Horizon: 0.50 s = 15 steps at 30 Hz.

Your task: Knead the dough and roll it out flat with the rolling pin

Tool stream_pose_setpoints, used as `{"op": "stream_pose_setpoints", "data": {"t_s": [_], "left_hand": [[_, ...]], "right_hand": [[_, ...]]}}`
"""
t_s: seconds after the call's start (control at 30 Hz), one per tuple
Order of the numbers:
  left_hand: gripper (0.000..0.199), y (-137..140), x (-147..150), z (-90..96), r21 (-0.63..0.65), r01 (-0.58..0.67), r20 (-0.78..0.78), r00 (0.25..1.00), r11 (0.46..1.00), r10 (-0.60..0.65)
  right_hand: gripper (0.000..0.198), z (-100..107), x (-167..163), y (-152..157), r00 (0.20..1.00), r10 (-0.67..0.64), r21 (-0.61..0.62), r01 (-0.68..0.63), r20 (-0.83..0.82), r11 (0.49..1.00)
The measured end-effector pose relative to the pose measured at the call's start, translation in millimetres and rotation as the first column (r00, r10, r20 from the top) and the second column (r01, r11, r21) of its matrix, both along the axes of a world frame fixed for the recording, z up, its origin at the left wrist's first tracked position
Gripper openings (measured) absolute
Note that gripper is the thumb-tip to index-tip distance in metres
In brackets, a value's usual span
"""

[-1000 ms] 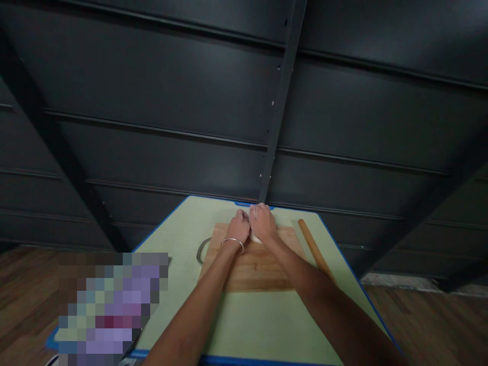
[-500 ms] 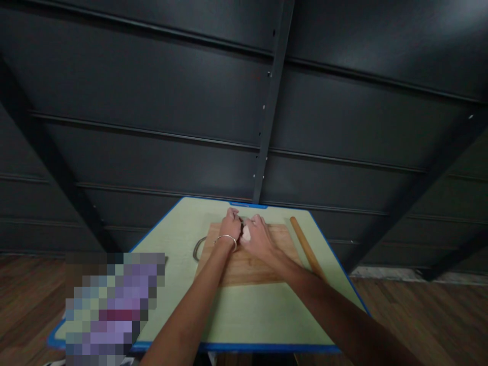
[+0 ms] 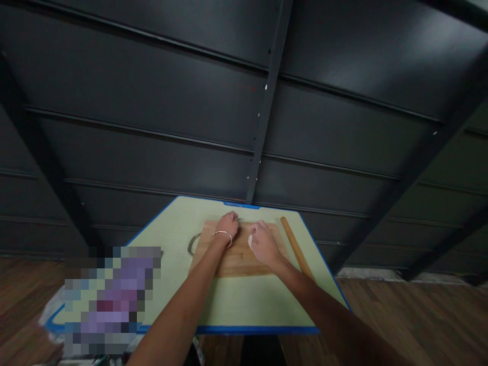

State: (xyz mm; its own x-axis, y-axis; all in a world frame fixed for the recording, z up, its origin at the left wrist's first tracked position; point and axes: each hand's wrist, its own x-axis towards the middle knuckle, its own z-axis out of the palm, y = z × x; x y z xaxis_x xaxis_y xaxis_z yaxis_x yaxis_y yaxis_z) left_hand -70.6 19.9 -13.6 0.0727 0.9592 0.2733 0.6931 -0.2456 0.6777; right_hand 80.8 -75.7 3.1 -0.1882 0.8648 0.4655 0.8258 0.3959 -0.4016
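My left hand (image 3: pixel 227 224), with a thin bracelet at the wrist, is over the far left part of a wooden cutting board (image 3: pixel 244 264). Its fingers are curled, and whatever they may hold is hidden. To its right, my right hand (image 3: pixel 264 243) is closed on a pale, dough-like piece (image 3: pixel 250 242), which shows at the left side of the hand. A gap of bare board separates the two hands. Beside the board on the right lies a wooden rolling pin (image 3: pixel 297 248).
The board lies on a pale green table (image 3: pixel 251 305) with a blue rim. A curved metal handle (image 3: pixel 192 245) sticks out at the board's left edge. A pixelated purple patch (image 3: pixel 125 284) covers the table's left side. Dark metal panels (image 3: pixel 171 162) rise behind the table.
My hands, close together before, have moved apart. The pale piece has stayed with my right hand. The camera view has shifted slightly.
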Motion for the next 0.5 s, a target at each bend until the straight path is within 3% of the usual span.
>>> {"op": "stream_pose_setpoints", "data": {"t_s": [0.2, 0.37, 0.5], "left_hand": [[0.032, -5.4, 3.6, 4.5, 0.014, -0.093, -0.058, 0.994, 0.996, 0.094], [0.034, -5.2, 6.4, 5.8, -0.045, -0.082, -0.21, 0.975, 0.996, 0.071], [0.036, -1.7, 8.4, 6.3, -0.055, -0.062, -0.207, 0.977, 0.997, 0.049]], "right_hand": [[0.02, 0.0, 4.7, 4.8, 0.984, -0.007, -0.063, 0.018, 0.181, 0.998], [0.033, 6.4, -0.2, 5.7, 0.934, -0.025, -0.074, 0.055, 0.357, 0.996], [0.035, 9.2, -13.7, 7.4, 0.899, -0.016, -0.049, 0.042, 0.438, 0.998]]}}
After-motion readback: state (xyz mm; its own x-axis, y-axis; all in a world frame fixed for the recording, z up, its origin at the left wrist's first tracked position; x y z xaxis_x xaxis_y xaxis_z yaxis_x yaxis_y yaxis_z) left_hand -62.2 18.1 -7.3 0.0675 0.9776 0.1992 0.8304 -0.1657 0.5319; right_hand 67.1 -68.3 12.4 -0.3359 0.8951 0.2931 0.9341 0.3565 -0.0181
